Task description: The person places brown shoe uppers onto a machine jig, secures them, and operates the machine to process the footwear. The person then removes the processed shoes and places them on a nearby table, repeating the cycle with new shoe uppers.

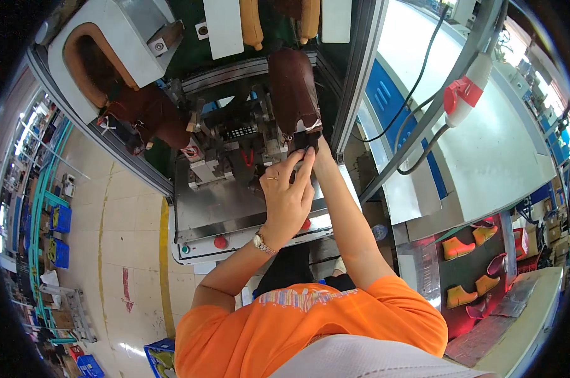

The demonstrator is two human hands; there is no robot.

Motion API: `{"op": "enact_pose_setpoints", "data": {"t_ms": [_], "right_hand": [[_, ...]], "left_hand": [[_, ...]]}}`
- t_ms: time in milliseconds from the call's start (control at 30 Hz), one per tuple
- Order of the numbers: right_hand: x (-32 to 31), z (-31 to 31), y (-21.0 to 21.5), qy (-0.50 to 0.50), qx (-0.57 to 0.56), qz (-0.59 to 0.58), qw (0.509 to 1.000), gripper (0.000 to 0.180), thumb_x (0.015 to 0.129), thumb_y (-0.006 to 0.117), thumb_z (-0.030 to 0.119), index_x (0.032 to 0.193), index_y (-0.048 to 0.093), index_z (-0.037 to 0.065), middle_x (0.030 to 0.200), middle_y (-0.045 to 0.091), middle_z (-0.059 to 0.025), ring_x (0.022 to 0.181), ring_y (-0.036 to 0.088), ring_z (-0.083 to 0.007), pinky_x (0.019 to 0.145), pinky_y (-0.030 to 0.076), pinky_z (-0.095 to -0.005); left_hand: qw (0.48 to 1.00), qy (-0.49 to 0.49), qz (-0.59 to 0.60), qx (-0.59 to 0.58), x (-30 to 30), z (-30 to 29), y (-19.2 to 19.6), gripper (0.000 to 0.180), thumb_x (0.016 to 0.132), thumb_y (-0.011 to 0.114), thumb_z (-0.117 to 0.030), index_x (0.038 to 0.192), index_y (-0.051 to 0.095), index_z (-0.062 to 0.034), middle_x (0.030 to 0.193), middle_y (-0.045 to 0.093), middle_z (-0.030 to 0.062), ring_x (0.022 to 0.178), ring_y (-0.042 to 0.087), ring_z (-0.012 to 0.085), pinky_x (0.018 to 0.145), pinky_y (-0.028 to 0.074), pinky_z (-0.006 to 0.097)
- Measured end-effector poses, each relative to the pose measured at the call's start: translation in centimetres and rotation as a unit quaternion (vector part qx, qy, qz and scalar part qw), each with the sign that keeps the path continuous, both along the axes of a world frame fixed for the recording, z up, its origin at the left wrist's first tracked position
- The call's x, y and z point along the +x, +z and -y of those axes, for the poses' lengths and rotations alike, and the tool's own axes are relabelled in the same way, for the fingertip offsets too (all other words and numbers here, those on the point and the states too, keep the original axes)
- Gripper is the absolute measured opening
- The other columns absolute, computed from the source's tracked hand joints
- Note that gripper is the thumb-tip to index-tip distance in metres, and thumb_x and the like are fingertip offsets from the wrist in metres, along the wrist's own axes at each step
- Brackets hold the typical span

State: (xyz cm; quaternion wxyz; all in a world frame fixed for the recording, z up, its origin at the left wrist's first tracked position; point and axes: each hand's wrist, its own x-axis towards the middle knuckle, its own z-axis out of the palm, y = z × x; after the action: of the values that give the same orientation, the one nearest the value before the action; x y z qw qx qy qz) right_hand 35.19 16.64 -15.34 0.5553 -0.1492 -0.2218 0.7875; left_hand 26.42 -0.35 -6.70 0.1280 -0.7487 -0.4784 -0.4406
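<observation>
Brown leather upper (pixel 291 88) sits at right side of machine (pixel 212 205), black piece (pixel 307 141) at its near end, white lacing just above. Left hand (pixel 287 201) reaches up to it: two fingers stretched out, tips on black piece, others bent; cannot tell whether I pinch it or only press. Right hand (pixel 323 148) beside same end, mostly hidden behind upper and left fingers; cannot tell how far closed. Second brown upper (pixel 152 113) at machine's left, well apart from my hands. Red button (pixel 220 242) on front edge.
</observation>
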Motion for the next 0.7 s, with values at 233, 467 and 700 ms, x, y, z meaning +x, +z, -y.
{"op": "enact_pose_setpoints", "data": {"t_ms": [233,467,700], "right_hand": [[0.1,2.2,2.0,0.04,-0.016,0.035,0.998,0.025,0.089,0.046,0.029,0.1,0.057,0.008,0.095,0.062,-0.0091,0.082,0.059,-0.0217,0.076,0.047,-0.0377],[5.5,4.4,-4.7,-0.216,0.006,0.375,0.902,0.034,0.079,0.063,0.032,0.104,0.056,0.009,0.096,0.059,-0.0043,0.087,0.054,-0.0139,0.074,0.042,-0.0274],[16.6,14.5,-21.0,-0.195,-0.009,0.702,0.685,0.08,0.057,0.073,0.009,0.126,0.034,-0.002,0.111,0.052,-0.0223,0.104,0.052,-0.0297,0.09,0.04,-0.0348]], "left_hand": [[1.0,0.009,0.012,-0.02,0.2,0.3,-0.4,0.053,0.07,0.058,-0.004,0.122,0.048,-0.0064,0.118,0.045,0.0074,0.088,0.047,0.0221,0.076,0.035,0.037],[0.983,-0.112,0.143,-0.034,-2.6,2.9,0.5,0.043,0.073,0.059,-0.007,0.116,0.051,-0.0029,0.116,0.048,0.0148,0.107,0.046,0.0307,0.09,0.036,0.039],[0.91,0.102,0.369,0.161,-18.3,1.0,0.7,0.027,0.082,0.052,-0.004,0.109,0.049,-0.0037,0.106,0.052,0.0056,0.088,0.05,0.0141,0.071,0.04,0.025]]}}
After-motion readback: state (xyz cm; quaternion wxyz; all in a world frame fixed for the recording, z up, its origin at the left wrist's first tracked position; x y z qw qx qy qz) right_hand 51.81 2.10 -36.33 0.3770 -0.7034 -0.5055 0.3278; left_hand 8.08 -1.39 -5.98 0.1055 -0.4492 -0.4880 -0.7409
